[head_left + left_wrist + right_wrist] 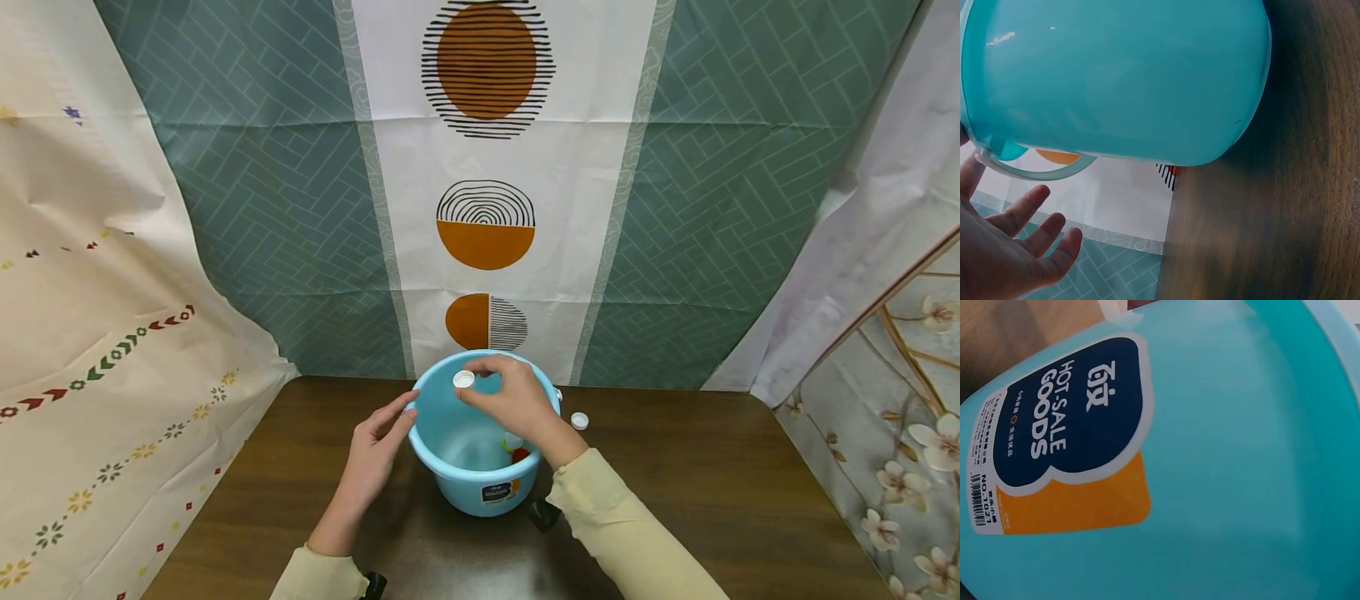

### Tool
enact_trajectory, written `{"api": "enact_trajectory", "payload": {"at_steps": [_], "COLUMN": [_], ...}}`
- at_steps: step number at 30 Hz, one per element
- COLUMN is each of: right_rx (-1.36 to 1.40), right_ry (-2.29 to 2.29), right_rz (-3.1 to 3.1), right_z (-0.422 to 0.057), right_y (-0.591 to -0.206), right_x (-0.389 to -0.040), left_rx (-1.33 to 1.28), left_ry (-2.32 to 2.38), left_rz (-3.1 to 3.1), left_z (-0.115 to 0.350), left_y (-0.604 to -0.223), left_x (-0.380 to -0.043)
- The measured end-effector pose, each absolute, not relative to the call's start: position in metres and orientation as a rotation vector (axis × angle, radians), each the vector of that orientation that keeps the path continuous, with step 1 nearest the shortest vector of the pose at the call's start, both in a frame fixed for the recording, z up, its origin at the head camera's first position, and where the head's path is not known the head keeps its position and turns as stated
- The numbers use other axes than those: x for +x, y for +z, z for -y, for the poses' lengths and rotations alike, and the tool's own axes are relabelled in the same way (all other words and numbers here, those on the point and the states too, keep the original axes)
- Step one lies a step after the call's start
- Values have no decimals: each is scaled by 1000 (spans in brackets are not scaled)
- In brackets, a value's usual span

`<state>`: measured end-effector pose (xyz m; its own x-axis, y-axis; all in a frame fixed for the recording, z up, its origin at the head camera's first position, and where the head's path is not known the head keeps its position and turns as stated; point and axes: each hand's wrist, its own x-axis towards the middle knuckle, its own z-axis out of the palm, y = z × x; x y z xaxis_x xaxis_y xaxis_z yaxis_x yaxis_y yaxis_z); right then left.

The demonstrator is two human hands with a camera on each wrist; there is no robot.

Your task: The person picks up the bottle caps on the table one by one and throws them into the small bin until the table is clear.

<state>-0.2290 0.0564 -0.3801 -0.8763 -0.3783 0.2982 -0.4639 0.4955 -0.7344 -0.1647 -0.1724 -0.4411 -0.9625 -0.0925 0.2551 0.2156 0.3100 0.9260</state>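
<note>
A light blue bucket (457, 458) stands upright on the table, with a printed label (1079, 419) on its front wall. My right hand (517, 400) pinches a small round white cap (464, 379) between thumb and fingers, above the bucket's opening. The right wrist view shows the bucket wall and not the hand's grip. My left hand (375, 442) rests its thumb and index fingertip at the left rim; in the left wrist view its other fingers (1044, 236) spread loosely away from the wall. Inside the bucket lies something red (520, 455) with a green piece (507, 446), partly hidden.
A second white cap (579, 421) lies on the brown wooden table (675, 475), right of the bucket. The bucket's pale handle (1041, 173) hangs along its side. A patterned cloth (300, 208) covers the wall behind the table, with more cloth at both sides.
</note>
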Motion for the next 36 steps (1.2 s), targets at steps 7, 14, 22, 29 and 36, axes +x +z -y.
{"api": "enact_trajectory", "payload": {"at_steps": [7,14,22,29,36], "right_rx": [729,719,706,630,544], "right_ry": [1278,1301,1325,1443,1372], "right_rz": [2642,2625,2607,2557,2460], "right_z": [-56,-56,-62,-84,-118], "right_y": [-378,-378,-374,-360,-359], "right_x": [-229,-228,-227,-229,-236], "left_rx": [-112,-113,-100,-75,-84], "left_ry": [-1701,-1744,-1742,-1737,-1745], "left_rz": [2305,2312,2334,2345,2342], "left_z": [173,170,165,165,164], "left_y": [-444,-432,-413,-413,-413], "left_x": [-166,-160,-149,-148,-148]}}
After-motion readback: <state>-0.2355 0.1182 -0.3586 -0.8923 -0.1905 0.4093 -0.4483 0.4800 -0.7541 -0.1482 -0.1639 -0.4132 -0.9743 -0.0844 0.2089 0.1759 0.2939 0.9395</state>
